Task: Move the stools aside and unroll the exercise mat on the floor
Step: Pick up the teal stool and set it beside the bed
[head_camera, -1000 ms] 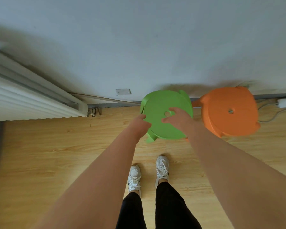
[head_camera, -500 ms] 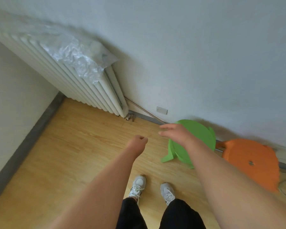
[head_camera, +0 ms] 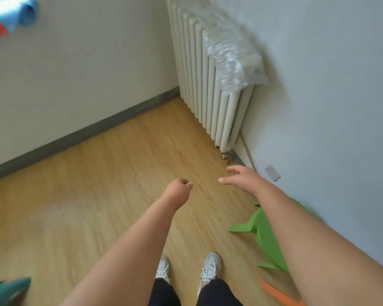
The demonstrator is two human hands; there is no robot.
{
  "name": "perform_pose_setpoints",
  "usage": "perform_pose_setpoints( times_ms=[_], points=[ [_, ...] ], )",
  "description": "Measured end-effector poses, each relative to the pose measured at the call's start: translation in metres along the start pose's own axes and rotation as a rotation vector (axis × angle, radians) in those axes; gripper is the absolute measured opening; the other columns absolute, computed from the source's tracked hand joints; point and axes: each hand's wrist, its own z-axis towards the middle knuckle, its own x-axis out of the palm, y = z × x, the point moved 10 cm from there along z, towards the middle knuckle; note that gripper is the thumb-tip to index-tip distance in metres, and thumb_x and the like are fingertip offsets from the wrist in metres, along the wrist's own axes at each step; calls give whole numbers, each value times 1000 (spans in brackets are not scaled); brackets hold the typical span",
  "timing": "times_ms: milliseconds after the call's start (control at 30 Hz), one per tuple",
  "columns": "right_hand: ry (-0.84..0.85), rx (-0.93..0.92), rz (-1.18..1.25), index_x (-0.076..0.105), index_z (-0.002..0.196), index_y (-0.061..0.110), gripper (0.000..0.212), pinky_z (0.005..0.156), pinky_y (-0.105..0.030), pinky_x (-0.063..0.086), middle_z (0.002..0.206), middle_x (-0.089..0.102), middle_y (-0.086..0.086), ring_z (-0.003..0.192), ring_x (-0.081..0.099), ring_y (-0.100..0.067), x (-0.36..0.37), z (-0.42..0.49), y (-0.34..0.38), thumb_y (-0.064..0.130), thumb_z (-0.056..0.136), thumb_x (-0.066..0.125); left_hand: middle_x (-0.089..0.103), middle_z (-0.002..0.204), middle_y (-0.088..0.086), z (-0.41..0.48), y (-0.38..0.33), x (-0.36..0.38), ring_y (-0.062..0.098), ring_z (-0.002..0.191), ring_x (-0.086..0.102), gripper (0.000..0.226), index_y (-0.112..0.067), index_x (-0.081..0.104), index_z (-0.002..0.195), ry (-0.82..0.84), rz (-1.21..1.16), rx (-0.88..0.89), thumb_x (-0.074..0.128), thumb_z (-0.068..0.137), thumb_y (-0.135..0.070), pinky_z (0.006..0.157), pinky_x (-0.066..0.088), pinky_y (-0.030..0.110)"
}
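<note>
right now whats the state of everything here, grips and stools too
left grip: fingers curled, holding nothing
right grip: fingers spread, holding nothing
green stool: standing on the floor by the wall, untouched
orange stool: only an edge shows, state unclear
radiator: top draped in plastic film

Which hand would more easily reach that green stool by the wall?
Probably the right: the right hand is open and its arm passes just over the green stool. The left hand is curled and sits farther away, over bare floor.
</note>
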Motion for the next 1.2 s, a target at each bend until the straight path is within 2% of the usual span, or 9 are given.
perform_pose_setpoints(
  times_ms=[200,367,633,800,1067,1200],
  points=[
    [148,-83,-118,44,142,23,74,99,-33,37,145,45,-6,129,47,-22,105,-15,75,39,77,76,56,133,8,-35,82,-69,25,122,51,41,-12,52,133,-135,-133,-54,44,98,-30,96,39,31],
    [241,-137,-264,43,143,22,77,107,-37,38,146,44,-5,129,47,-22,205,-45,127,39,76,77,54,137,6,-76,182,-127,24,124,50,44,-12,49,136,-238,-269,-113,44,98,-31,98,38,33],
    [426,-267,-476,44,141,23,77,105,-36,37,143,47,-7,128,49,-22,435,-136,200,38,74,78,51,139,8,-197,424,-210,27,126,49,44,-11,46,138,-403,-474,-303,46,98,-31,105,39,37],
    [586,-382,-634,43,142,26,78,105,-38,40,144,45,-8,125,51,-24,588,-209,234,40,74,77,52,136,7,-279,570,-248,27,121,51,46,-15,46,137,-540,-534,-481,44,97,-36,99,42,37],
    [710,-480,-836,42,143,23,74,103,-35,40,143,46,-8,128,49,-23,730,-258,269,37,78,74,54,133,3,-332,682,-275,24,116,53,44,-17,48,135,-648,-669,-585,45,96,-38,91,44,35],
    [750,-498,-910,43,142,22,73,106,-37,40,142,48,-10,126,51,-23,793,-254,291,37,78,73,53,134,2,-339,732,-296,24,117,52,44,-20,47,135,-679,-750,-642,45,96,-39,93,43,34]
  ],
)
